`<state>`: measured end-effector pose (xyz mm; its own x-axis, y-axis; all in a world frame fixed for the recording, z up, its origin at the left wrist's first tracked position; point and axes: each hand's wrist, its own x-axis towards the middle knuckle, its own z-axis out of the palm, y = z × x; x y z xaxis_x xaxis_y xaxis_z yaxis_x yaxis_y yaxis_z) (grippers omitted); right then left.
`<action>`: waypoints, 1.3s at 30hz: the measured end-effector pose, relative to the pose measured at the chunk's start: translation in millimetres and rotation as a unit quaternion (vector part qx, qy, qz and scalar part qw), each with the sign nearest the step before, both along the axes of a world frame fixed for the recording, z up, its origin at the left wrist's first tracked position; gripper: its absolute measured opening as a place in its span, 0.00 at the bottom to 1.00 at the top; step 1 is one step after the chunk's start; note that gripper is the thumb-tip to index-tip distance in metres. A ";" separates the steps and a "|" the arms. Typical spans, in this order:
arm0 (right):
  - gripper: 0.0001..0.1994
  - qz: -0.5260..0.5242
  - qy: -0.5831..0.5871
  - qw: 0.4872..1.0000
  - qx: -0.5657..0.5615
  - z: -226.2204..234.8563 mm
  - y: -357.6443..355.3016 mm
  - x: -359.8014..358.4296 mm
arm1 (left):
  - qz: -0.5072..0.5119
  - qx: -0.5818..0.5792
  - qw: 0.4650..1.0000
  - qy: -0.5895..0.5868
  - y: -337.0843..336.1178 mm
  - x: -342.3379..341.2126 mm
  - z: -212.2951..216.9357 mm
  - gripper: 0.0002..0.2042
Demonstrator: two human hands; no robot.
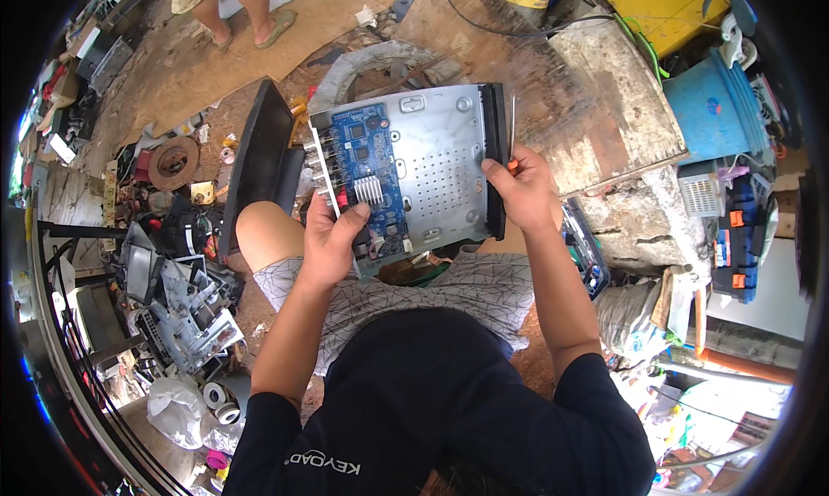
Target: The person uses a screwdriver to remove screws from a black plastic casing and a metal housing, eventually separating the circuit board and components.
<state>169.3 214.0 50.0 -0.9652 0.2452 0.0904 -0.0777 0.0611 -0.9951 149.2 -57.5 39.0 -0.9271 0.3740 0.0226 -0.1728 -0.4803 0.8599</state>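
Over my lap is an uncovered DVR [445, 164], a metal case with a blue circuit board [367, 151] along its left side. A finned heat sink [369, 190] sits on that board, beside a row of connectors. My left hand [335, 237] grips the case's lower left corner, thumb on top near the heat sink. At the black front panel [494, 189] on the right, my right hand [522, 189] is closed round the edge. It also holds a slim screwdriver [513, 164] with an orange grip, its shaft pointing away from me. Fingers under the case are hidden.
A black panel [259, 155] stands left of my knee. Scrap metal parts [186, 310] are heaped at the left. A worn wooden board [604, 90] lies at the right, near a blue bucket [712, 107] and a toolbox [743, 246]. Another person's legs [229, 8] show at the far left.
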 end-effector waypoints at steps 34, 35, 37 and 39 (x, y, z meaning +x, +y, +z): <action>0.27 0.028 -0.129 0.989 -0.062 -31.5 13.1 -4.1 | -0.066 0.030 0.956 -0.284 0.6 -25.3 -22.8 0.17; 0.27 0.031 -0.136 0.989 -0.046 -36.4 16.1 -7.4 | -0.075 0.040 0.948 -0.307 4.2 -27.1 -32.3 0.17; 0.26 0.022 -0.182 0.981 -0.065 -44.2 20.7 -20.3 | -0.086 0.058 0.934 -0.343 11.2 -31.2 -43.6 0.16; 0.24 0.028 -0.264 0.962 -0.058 -49.7 28.8 -31.5 | -0.035 0.026 0.922 -0.385 17.6 -37.5 -52.0 0.15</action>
